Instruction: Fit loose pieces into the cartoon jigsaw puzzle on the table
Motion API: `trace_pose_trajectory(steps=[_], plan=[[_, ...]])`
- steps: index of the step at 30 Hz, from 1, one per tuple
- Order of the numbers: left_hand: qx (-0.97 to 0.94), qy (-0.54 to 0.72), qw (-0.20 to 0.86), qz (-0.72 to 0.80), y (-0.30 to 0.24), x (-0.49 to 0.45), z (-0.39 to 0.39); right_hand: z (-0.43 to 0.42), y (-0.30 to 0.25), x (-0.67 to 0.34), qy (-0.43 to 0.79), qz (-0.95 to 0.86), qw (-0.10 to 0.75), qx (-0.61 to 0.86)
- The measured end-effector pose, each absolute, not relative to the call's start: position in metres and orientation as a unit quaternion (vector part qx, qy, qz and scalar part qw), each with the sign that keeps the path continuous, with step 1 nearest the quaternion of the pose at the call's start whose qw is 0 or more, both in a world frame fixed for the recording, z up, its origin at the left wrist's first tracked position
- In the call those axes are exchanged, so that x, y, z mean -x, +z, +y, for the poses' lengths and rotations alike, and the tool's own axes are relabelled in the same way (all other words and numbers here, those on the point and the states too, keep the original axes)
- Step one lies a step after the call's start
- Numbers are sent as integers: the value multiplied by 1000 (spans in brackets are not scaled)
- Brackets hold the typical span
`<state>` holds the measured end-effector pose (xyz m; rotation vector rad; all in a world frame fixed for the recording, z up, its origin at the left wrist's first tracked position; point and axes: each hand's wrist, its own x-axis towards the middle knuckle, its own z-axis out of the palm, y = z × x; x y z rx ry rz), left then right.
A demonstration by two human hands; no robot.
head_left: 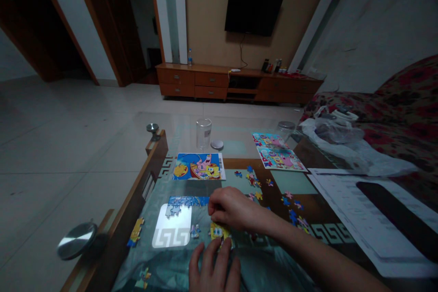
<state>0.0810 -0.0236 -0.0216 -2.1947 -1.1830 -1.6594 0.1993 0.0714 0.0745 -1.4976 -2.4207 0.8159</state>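
Note:
My right hand [232, 208] reaches in from the right with its fingers curled into a pinch; whatever is between the fingertips is hidden. It is at the right end of a joined strip of blue jigsaw puzzle [187, 201]. Just below is a joined yellow puzzle section [217, 232] showing a cartoon face. My left hand [215, 268] lies flat at the near side of that yellow section, fingers spread and fingertips at its lower edge. A small puzzle cluster [195, 231] sits to the left of the yellow section. Beyond the hands lies the picture card [198, 166].
Loose puzzle pieces [253, 179] are scattered right of the hands, and a yellow joined bit [136, 232] lies near the left edge. A glass jar [203, 133], its lid [216, 145], two picture sheets [281, 159], papers [342, 205] and a black phone-like object [393, 214] surround them.

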Motion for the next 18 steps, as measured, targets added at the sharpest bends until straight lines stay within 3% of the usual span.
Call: trace_pose_trajectory(steps=[18], plan=[[715,-568,57,-404,-20,-84,-25,73,74,-200,293,-811,90,499]])
